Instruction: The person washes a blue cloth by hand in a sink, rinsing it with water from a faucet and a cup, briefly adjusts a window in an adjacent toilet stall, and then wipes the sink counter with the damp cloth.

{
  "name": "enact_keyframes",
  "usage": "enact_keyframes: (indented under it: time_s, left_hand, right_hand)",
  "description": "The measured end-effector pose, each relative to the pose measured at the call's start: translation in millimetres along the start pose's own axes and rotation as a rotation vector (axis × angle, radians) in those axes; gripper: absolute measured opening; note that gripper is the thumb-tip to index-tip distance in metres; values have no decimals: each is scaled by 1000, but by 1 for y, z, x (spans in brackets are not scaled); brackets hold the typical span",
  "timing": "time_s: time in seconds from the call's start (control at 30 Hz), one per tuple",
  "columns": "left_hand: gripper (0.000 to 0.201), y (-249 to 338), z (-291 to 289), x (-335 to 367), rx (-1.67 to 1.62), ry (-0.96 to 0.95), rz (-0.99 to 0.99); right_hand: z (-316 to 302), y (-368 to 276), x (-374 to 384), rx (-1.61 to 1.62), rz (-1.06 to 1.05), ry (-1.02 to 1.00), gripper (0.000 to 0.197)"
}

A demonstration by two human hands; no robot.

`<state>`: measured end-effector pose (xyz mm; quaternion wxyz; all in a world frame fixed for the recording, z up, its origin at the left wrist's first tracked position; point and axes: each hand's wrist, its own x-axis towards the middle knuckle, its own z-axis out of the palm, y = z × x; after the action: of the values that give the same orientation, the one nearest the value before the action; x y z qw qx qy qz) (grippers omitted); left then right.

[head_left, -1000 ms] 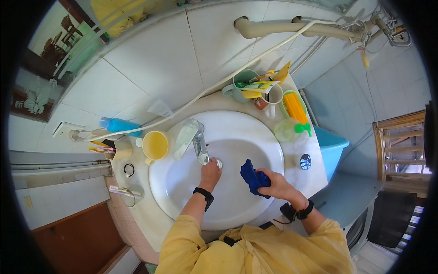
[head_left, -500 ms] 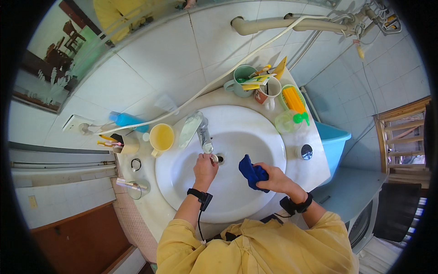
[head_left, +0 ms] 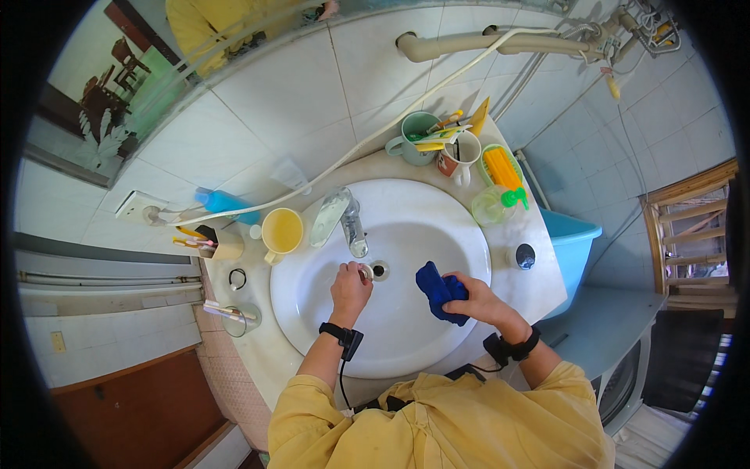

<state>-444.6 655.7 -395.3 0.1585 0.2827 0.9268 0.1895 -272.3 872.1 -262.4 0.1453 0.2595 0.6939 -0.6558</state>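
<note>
My left hand (head_left: 351,288) is closed over the white sink (head_left: 312,332), its fingers pinching a small round drain stopper (head_left: 365,272). Just right of it lies the dark drain hole (head_left: 379,270), uncovered. The metal faucet (head_left: 355,227) reaches out above that hole from the back rim. On the right side of the basin, my right hand (head_left: 478,299) grips a bunched dark blue cloth (head_left: 439,291) and holds it over the bowl. Part of the stopper is hidden by my fingers.
Left of the basin stand a yellow mug (head_left: 281,231), a blue bottle (head_left: 225,205) and a glass with toothbrushes (head_left: 241,319). Behind on the right are a green mug (head_left: 418,139), a white mug (head_left: 459,156) and a soap pump bottle (head_left: 494,205). A light-blue tub (head_left: 572,242) sits beyond the counter.
My right hand has shifted slightly to the right with the blue cloth, which has turned a little. My left hand stays by the drain with the stopper.
</note>
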Motion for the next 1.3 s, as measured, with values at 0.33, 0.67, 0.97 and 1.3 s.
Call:
enact_keyframes:
  time_s: [0.33, 0.67, 0.97, 1.3]
  left_hand:
    - [28, -10, -5, -6, -26, -39, -34]
    - [28, -12, -23, -15, -65, 13, -50]
    - [28, -22, 60, -5, -84, 23, 48]
    - [47, 34, -45, -12, -683, -186, -178]
  right_hand:
    - [-11, -26, 17, 303, -33, -109, 29]
    - [13, -50, 55, 485, 54, -296, 30]
    - [26, -78, 69, 795, 22, -588, 56]
    - [72, -87, 97, 1044, 148, -674, 76]
